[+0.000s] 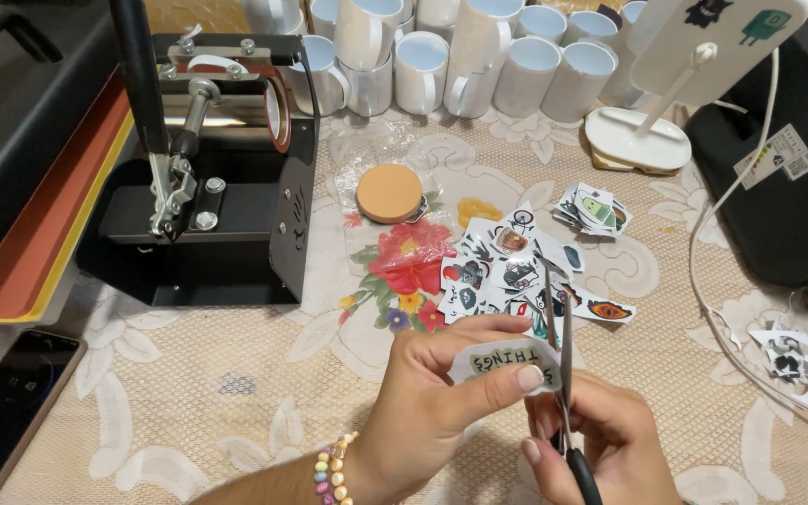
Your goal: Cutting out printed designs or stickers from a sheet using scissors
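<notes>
My left hand [441,393] pinches a small white paper cutout [502,360] with dark lettering and a green edge, thumb on top. Beside it, my right hand [600,435] grips black-handled scissors [558,346], whose blades point up and away and meet the right edge of the cutout. A beaded bracelet [329,472] circles my left wrist. Just beyond the hands lies a heap of cut printed stickers [507,271] on the lace-patterned tablecloth [236,383].
A black mug heat press [226,178] stands at the left. White mugs [479,56] line the back. A round cork coaster [389,193], a second sticker pile [593,209], a white stand [642,140] with cable, a dark phone [7,402] and more cutouts [787,360] lie around.
</notes>
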